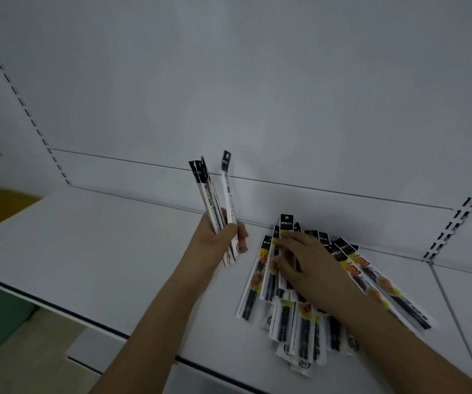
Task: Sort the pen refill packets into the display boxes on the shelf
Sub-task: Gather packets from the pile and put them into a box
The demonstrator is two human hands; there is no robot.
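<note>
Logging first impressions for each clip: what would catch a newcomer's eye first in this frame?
First, the fanned pile of pen refill packets with yellow and orange labels, lying on the white shelf right of centre, with the right hand resting on top of it. Next, the left hand just left of the pile, gripping a small bunch of packets upright in front of the bare white back panel.
</note>
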